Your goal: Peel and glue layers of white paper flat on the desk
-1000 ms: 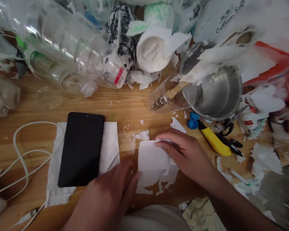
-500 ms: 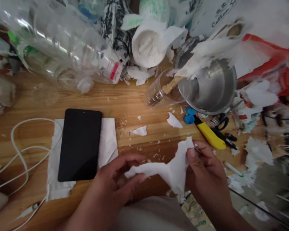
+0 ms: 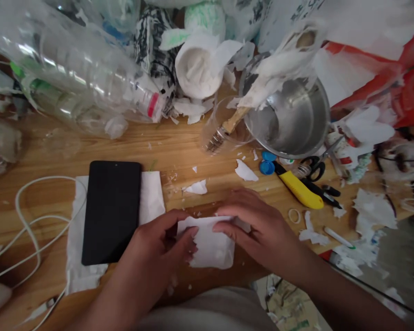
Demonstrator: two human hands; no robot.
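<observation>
Between my two hands is a piece of white paper (image 3: 213,248) with uneven edges, held over the front part of the wooden table. My left hand (image 3: 165,243) pinches its left side, thumb on the near face. From the right, my right hand (image 3: 253,220) grips the upper right edge between thumb and fingers. Beyond the paper lie torn white scraps (image 3: 196,187), one more scrap (image 3: 245,171) farther right, and small crumbs. A black tablet (image 3: 112,211) rests on a folded white cloth or paper (image 3: 152,195) left of my left hand.
A metal pot (image 3: 296,119) stands at the back right beside a clear plastic cup (image 3: 224,133) with a brush (image 3: 227,128) in it. A yellow utility knife (image 3: 300,188) and scissors (image 3: 315,168) lie nearby. Plastic bottles (image 3: 100,78) fill the back left; a white cable (image 3: 20,202) loops left.
My right hand has moved left and turned over the paper's top edge. The paper, earlier a narrow strip with a raised wide end, now hangs as a broader sheet between both hands.
</observation>
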